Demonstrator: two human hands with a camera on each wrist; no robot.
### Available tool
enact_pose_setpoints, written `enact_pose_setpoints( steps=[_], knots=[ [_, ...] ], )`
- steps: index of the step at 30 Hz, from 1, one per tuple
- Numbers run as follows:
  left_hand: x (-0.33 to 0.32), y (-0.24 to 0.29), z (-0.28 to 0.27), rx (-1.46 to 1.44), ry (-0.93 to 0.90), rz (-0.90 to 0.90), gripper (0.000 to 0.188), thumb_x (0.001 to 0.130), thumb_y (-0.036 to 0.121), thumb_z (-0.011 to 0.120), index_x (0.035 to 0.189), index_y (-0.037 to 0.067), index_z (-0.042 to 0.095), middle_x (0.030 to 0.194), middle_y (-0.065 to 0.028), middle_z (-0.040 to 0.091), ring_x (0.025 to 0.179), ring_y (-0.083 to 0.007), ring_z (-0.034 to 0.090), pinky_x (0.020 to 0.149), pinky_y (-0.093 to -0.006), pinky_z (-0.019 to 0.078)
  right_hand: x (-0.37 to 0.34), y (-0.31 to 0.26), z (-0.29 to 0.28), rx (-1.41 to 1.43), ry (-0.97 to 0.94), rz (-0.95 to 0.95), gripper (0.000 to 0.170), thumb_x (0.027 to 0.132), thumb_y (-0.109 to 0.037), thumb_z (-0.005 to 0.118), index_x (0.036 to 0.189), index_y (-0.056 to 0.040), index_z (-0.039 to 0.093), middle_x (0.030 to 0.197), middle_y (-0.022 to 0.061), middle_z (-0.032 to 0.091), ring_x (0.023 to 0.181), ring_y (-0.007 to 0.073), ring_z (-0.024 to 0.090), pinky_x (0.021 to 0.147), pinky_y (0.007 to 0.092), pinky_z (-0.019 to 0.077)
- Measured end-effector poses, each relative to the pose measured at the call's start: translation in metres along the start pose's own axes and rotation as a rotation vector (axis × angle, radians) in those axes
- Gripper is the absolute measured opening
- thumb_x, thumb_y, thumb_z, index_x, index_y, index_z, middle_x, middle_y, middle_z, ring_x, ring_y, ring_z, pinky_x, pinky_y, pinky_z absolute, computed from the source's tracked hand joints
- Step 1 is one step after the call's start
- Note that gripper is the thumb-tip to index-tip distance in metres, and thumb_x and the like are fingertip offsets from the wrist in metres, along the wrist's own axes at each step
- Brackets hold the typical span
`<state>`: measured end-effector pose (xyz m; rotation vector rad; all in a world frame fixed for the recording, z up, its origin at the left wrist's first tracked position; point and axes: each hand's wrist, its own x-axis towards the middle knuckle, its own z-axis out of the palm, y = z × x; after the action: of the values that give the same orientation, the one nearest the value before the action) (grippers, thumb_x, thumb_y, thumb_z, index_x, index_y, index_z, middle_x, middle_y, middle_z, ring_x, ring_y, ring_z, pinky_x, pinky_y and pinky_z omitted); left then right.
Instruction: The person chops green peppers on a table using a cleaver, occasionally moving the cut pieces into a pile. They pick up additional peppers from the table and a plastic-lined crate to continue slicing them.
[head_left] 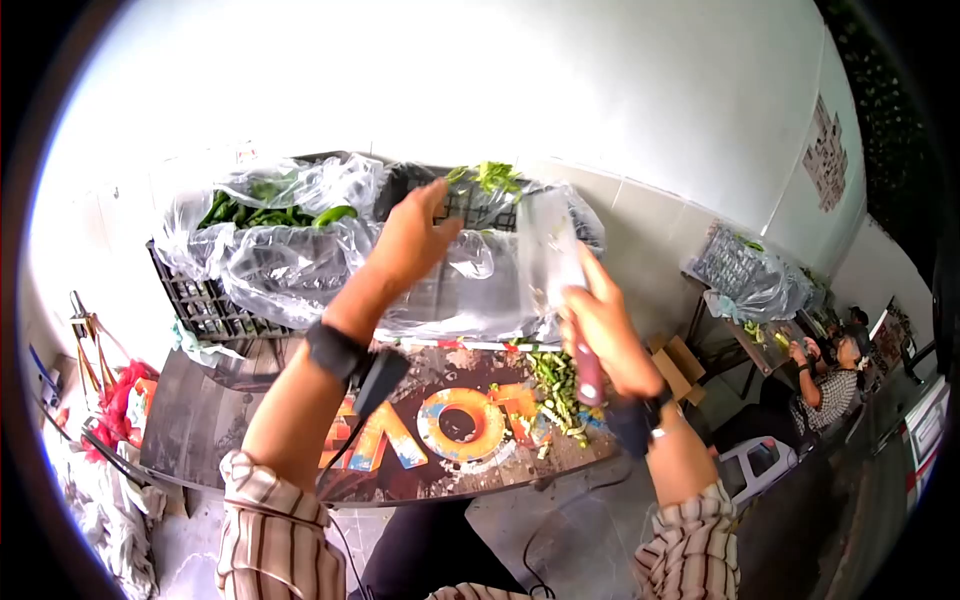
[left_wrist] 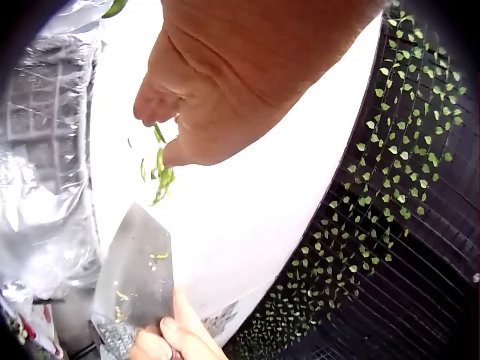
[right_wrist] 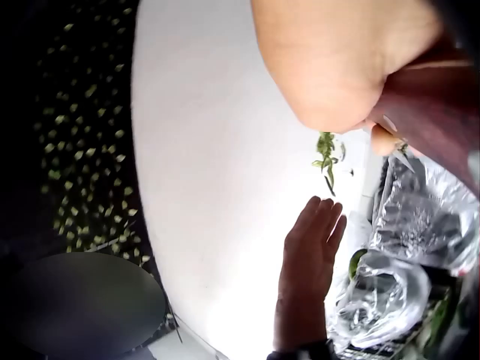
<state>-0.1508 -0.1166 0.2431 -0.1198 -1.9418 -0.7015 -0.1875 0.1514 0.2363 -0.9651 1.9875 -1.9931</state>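
Note:
My right hand (head_left: 612,330) grips the dark red handle (head_left: 589,376) of a broad cleaver (head_left: 546,245), its blade pointing up and away. Small green bits cling to the blade (left_wrist: 139,262) in the left wrist view. Left of the blade, my left hand (head_left: 412,238) is raised over the plastic-lined crate, fingers extended and holding nothing; the right wrist view shows this hand (right_wrist: 306,259) with straight fingers. Chopped green pieces (head_left: 492,177) are in the air above the crate's back edge, close to the left fingertips, also visible in the left wrist view (left_wrist: 162,176).
The black crate (head_left: 195,303) lined with clear plastic holds green peppers (head_left: 262,215) at left. Chopped greens (head_left: 560,395) lie on the painted table (head_left: 215,420). A white wall (head_left: 450,80) rises behind. At right are a cardboard box (head_left: 678,368), a grey stool (head_left: 760,468) and a seated person (head_left: 835,385).

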Motion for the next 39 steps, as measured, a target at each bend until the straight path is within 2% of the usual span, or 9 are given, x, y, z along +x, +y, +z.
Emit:
enact_pose_setpoints(
  steps=[9,19,23,29,30,33,35,37,39],
  knots=[
    [-0.183,-0.009,-0.067,-0.043,-0.388,-0.201,0.038,0.085,0.002,0.069,0.122,0.002,0.067,0.108,-0.0138,0.068,0.091,-0.0253,0.070,0.081,-0.0338,0.0566,-0.139,0.094,-0.012,0.133,0.084,0.236,0.072,0.098,-0.003,0.047,0.162,-0.0129,0.016,0.069,0.0044,0.054,0.044,0.0113,0.049,0.040,0.0267,0.0445],
    [-0.078,-0.071,-0.169,0.464,0.007,0.081,0.040,0.083,0.003,0.073,0.123,0.007,0.068,0.113,-0.0125,0.071,0.093,-0.0263,0.068,0.082,-0.0370,0.0552,-0.162,0.150,0.020,0.360,0.066,0.442,0.078,0.097,-0.003,0.048,0.163,-0.0191,0.012,0.071,0.0065,0.053,0.049,0.0135,0.050,0.043,0.0302,0.0464],
    [-0.029,-0.106,-0.206,0.618,0.006,-0.110,0.032,0.084,0.013,0.070,0.115,0.004,0.073,0.114,-0.0164,0.073,0.102,-0.0314,0.070,0.090,-0.0404,0.0555,-0.162,0.165,0.022,0.364,0.053,0.488,0.078,0.096,-0.001,0.045,0.163,-0.0194,0.010,0.071,0.0067,0.052,0.049,0.0141,0.050,0.043,0.0313,0.0469],
    [0.014,-0.191,-0.232,0.644,-0.336,-0.469,0.033,0.077,0.025,0.071,0.104,0.008,0.077,0.097,-0.0164,0.075,0.087,-0.0315,0.072,0.080,-0.0417,0.0566,-0.165,0.179,0.024,0.384,0.070,0.528,0.081,0.095,-0.001,0.045,0.163,-0.0161,0.004,0.070,0.0071,0.051,0.046,0.0157,0.049,0.041,0.0330,0.0467],
    [0.020,-0.190,-0.230,0.665,-0.468,-0.498,0.032,0.080,0.020,0.070,0.106,0.002,0.077,0.096,-0.0138,0.077,0.081,-0.0220,0.073,0.080,-0.0342,0.0574,-0.165,0.181,0.025,0.364,0.075,0.531,0.078,0.095,-0.002,0.045,0.163,-0.0190,0.009,0.070,0.0060,0.050,0.047,0.0142,0.048,0.042,0.0317,0.0457],
    [0.028,-0.287,-0.240,0.753,-0.725,-0.212,0.029,0.079,0.023,0.071,0.104,0.010,0.079,0.094,-0.0144,0.077,0.080,-0.0272,0.072,0.075,-0.0430,0.0571,-0.167,0.183,0.022,0.350,0.094,0.542,0.078,0.096,-0.002,0.044,0.163,-0.0194,0.009,0.070,0.0057,0.051,0.047,0.0138,0.048,0.042,0.0310,0.0455],
    [0.036,-0.232,-0.225,0.759,-0.747,-0.415,0.029,0.083,0.020,0.071,0.110,0.013,0.078,0.104,-0.0137,0.076,0.084,-0.0241,0.072,0.075,-0.0405,0.0588,-0.171,0.171,0.028,0.387,0.150,0.601,0.079,0.096,-0.001,0.044,0.163,-0.0176,0.007,0.069,0.0062,0.051,0.048,0.0138,0.049,0.043,0.0304,0.0461],
    [0.032,-0.194,-0.212,0.618,-0.483,-0.564,0.037,0.085,0.013,0.070,0.121,0.006,0.072,0.104,-0.0115,0.077,0.076,-0.0185,0.071,0.076,-0.0322,0.0588,-0.168,0.165,0.030,0.373,0.140,0.609,0.077,0.097,-0.002,0.045,0.163,-0.0181,0.009,0.069,0.0058,0.051,0.049,0.0125,0.049,0.044,0.0297,0.0460],
    [0.010,-0.170,-0.196,0.605,-0.149,-0.241,0.037,0.088,0.013,0.070,0.124,0.005,0.070,0.107,-0.0129,0.076,0.081,-0.0180,0.071,0.072,-0.0319,0.0592,-0.167,0.164,0.031,0.374,0.153,0.625,0.077,0.097,-0.003,0.045,0.164,-0.0181,0.009,0.070,0.0056,0.052,0.049,0.0121,0.049,0.043,0.0297,0.0459]
  ],
)
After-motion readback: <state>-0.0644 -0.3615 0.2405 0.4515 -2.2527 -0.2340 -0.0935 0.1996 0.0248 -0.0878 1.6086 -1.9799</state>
